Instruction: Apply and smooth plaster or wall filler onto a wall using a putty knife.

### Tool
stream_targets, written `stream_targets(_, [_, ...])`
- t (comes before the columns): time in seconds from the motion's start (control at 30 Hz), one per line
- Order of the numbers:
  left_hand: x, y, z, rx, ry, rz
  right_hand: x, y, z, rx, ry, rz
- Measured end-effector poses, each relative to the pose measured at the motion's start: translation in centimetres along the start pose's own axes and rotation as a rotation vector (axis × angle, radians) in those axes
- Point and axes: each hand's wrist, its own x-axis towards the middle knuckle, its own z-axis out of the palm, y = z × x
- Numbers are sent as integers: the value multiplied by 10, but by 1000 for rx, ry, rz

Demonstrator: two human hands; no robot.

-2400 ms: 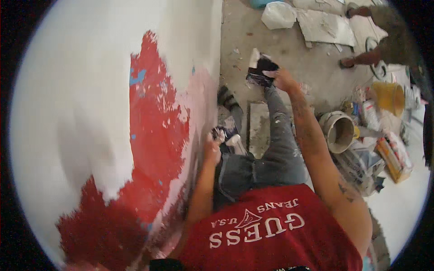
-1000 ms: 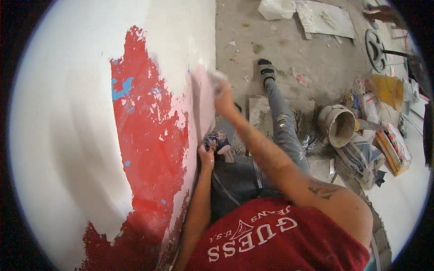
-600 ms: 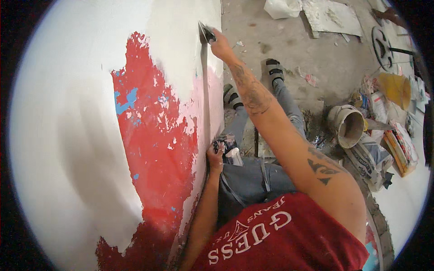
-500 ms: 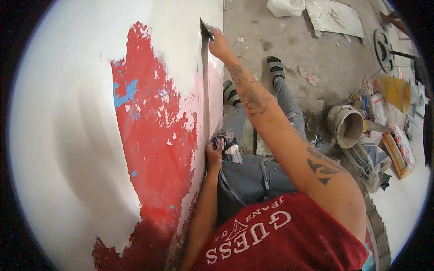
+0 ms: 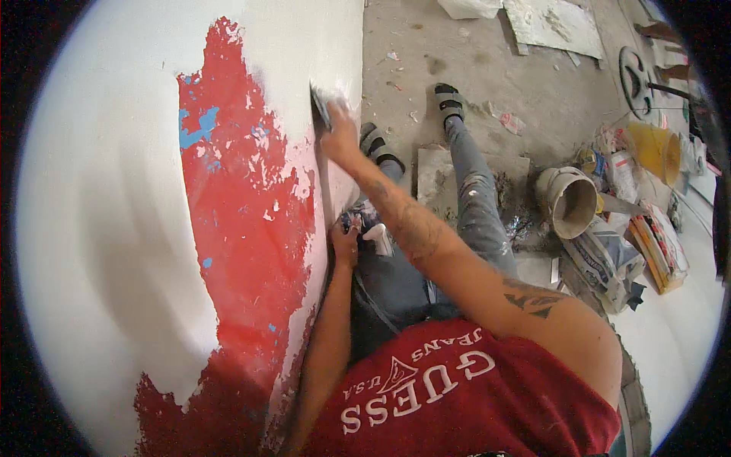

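Observation:
My right hand (image 5: 340, 133), a little blurred, is closed on a putty knife (image 5: 320, 108) with a wide dark blade. Its edge meets the wall (image 5: 285, 46) on the white part, right of the ragged red patch (image 5: 247, 206) that shows flecks of blue and pink. Lower down, close to the wall, my left hand (image 5: 345, 242) is closed around a second flat, putty-knife-like tool (image 5: 378, 238) smeared with white paste. My right forearm partly hides that tool.
To the right stand a dirty white bucket (image 5: 572, 204) and a yellow bucket (image 5: 656, 154). Filled bags (image 5: 601, 259) and a stack of boxes (image 5: 661, 247) lie beside them. A pasted board (image 5: 552, 27) rests on the concrete floor (image 5: 487, 76). Another person's foot shows at the upper right.
My right hand has drawn the putty knife down the wall toward me, leaving a fresh whitish area. The left hand keeps its tool low. The whole view has shifted slightly.

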Motion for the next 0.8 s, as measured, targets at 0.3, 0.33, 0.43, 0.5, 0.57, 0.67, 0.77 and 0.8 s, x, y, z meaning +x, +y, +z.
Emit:
stream_targets(0.3, [-4,-15,-11,379,188,212,-83,4,-39,118,-160,-167])
stream_targets(0.33, [3,-29,-24,456,226,274,-74,5,-44,256,-205,-199])
stream_targets(0.43, [-8,16,5,149,119,-24,10,25,-85,32,-18,-4])
stream_targets(0.5, [1,-3,-3,46,89,-32,83,37,-81,11,87,-107])
stream_targets(0.57, [12,-17,6,272,295,498,139,58,-79,-15,136,-170])
stream_targets(0.67, [6,9,24,-36,37,152,185,67,-76,-8,90,-159])
stream_targets(0.77, [-3,10,0,79,80,136,164,40,-34,48,-41,-165])
stream_targets(0.8, [-2,10,0,146,53,150,163,34,-36,46,-78,-188])
